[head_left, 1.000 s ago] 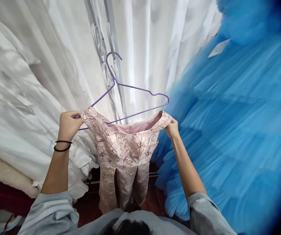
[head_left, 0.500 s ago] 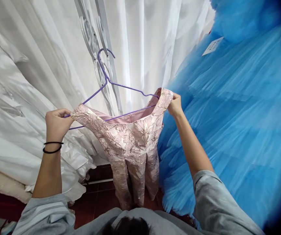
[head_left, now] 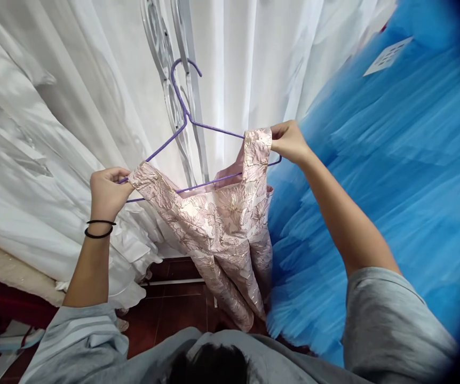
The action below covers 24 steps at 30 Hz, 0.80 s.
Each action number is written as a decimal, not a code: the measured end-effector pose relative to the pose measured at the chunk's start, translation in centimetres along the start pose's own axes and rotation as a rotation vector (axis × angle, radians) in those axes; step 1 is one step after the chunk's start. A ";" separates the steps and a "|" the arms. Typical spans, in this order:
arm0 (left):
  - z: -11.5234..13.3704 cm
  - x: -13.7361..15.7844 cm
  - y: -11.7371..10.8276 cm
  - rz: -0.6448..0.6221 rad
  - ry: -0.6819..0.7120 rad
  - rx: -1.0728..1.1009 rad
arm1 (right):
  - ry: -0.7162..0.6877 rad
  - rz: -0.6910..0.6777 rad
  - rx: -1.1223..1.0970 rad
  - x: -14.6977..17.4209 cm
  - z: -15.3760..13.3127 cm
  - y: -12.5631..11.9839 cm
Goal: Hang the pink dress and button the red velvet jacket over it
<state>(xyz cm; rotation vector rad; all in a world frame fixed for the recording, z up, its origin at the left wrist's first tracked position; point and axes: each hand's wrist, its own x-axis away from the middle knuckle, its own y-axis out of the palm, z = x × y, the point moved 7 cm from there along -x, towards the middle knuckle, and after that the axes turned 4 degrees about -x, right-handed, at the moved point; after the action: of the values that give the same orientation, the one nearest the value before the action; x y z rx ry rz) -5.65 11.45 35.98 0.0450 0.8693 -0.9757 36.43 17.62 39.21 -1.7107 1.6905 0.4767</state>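
Head view: a pink dress was held on a purple hanger, left hand closed on one shoulder, right hand pinching the other strap; that strap was best seated squarely over the hanger's end.

Dress on hanger, centre. Gowns left, tulle skirt right. Curtain behind; floor below, near.
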 end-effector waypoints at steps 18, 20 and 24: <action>-1.5 -2.4 0.8 -0.451 0.063 0.120 | 0.117 -0.445 0.108 3.2 -1.0 1.5; -1.5 -2.5 0.5 -0.423 0.037 0.199 | 0.182 -0.402 0.014 3.7 -1.0 1.6; -2.7 -3.5 0.1 -0.315 -0.056 0.366 | 0.159 -0.180 0.089 4.3 -0.9 1.6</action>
<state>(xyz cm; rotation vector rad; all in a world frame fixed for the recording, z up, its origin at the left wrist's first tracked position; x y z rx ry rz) -8.16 15.10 36.44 0.1973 0.6477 -1.4178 35.10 13.99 36.63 -1.8551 1.6215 0.1839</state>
